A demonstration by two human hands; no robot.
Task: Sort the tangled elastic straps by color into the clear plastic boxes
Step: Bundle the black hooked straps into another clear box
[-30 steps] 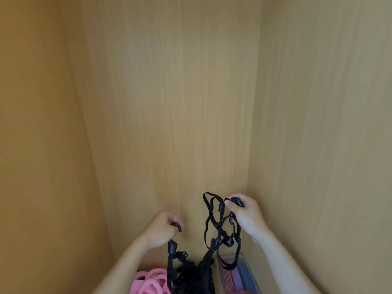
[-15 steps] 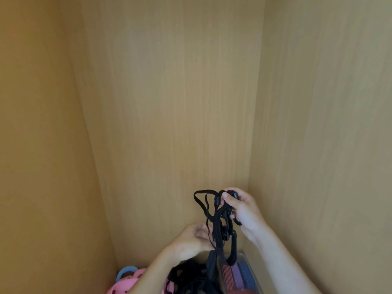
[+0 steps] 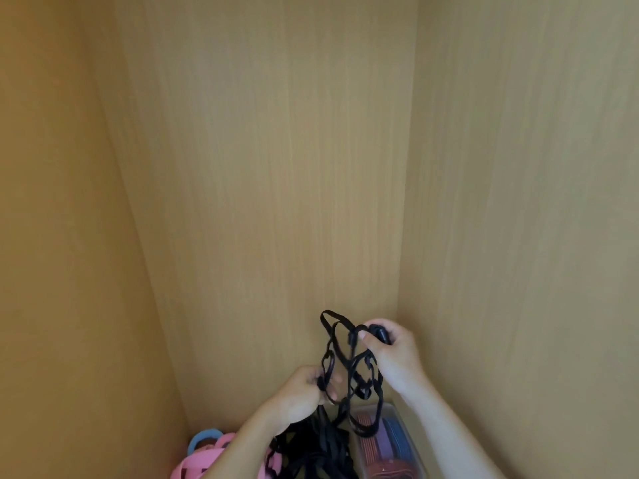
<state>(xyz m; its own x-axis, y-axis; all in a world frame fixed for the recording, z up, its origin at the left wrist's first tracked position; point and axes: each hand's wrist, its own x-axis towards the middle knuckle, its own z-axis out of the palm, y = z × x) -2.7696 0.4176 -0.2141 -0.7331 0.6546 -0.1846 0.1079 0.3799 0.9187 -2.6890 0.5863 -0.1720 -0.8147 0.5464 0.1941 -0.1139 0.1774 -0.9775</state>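
Black straps (image 3: 345, 354) hang tangled between our hands: the right hand (image 3: 394, 357), raised higher, pinches one clip end, and the left hand (image 3: 301, 392) below grips a loop, fingers curled. We judge it best to ease one loop out slowly, not yank, above the black pile (image 3: 318, 451) just left of the box (image 3: 413, 447) holding red and blue straps.

A single head-worn view looks forward and a little downward into a wooden compartment, facing its back panel (image 3: 269, 167) nearly square-on, with the left side panel (image 3: 52, 236) and right side panel (image 3: 525, 202) slanting in from the edges. It sits close. The left hand (image 3: 297, 392) and right hand (image 3: 394, 354) appear low, near the back right corner.
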